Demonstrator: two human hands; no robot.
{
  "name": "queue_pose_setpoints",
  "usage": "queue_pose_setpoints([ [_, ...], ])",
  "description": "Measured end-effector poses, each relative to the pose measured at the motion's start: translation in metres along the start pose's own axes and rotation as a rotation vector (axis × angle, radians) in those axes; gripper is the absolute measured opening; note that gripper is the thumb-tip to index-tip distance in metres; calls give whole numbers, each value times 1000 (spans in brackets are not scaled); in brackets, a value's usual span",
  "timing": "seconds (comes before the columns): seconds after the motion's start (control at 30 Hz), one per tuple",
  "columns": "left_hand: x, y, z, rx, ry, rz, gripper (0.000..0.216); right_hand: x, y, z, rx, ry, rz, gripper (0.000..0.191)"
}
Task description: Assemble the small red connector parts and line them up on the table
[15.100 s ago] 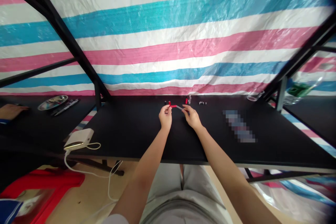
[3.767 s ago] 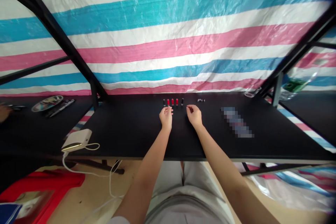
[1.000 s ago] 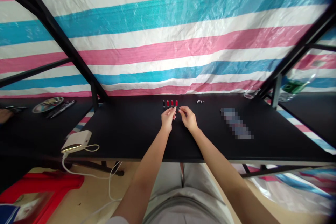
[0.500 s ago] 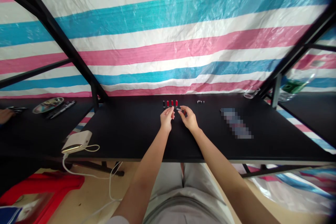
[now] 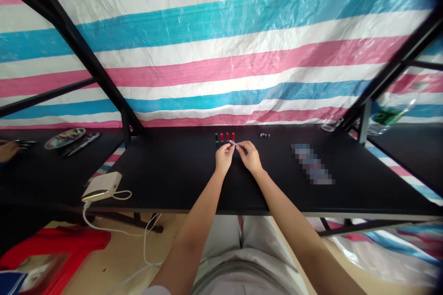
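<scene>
A slim piece (image 5: 233,143) is held by the left grip (image 5: 224,159) and right grip (image 5: 251,157) near four cylinders (image 5: 222,137) on the tabletop (image 5: 166,170).

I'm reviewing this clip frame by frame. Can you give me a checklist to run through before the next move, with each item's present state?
1. Left hand has its fingertips on the small slender piece: ok.
2. Right hand grips the same piece: ok.
3. Parts of that piece properly joined: cannot tell, too small and partly covered by fingers.
4. Black piece and three red pieces lined up in a row: ok.
5. Small shiny pieces apart from both hands: ok.
</scene>
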State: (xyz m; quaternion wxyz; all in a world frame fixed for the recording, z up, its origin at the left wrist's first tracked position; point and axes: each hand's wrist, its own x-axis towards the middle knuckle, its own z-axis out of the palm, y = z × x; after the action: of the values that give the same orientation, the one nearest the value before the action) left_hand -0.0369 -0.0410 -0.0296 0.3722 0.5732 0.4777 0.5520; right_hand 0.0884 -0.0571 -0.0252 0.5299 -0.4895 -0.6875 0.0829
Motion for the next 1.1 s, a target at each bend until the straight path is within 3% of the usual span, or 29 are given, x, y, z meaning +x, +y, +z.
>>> queue_pose_setpoints([
  [0.1, -3, -3, 1, 154, -96, 117, 24, -1, 7, 2, -56, -19, 10, 20],
  [0.33, -4, -5, 1, 391, -152, 216, 28, -1, 22, 1, -156, -117, 29, 17],
  [0.47, -4, -4, 1, 284, -110, 151, 28, 3, 22, 0, -216, -134, 99, 18],
  [0.6, -2, -2, 1, 144, -45, 8, 24, 25, 27, -3, -283, -52, 383, 20],
  [0.7, 0, -2, 0, 83, -32, -41, 20, 52, 37, -6, -341, -103, 512, 17],
  [0.87, 2, -4, -1, 47, -52, -80, 20, 86, 57, -3, -432, -199, 574, 17],
  [1.1, 5, -4, -1, 16, -57, -139, 19, 99, 74, 8, -455, -246, 637, 18],
])
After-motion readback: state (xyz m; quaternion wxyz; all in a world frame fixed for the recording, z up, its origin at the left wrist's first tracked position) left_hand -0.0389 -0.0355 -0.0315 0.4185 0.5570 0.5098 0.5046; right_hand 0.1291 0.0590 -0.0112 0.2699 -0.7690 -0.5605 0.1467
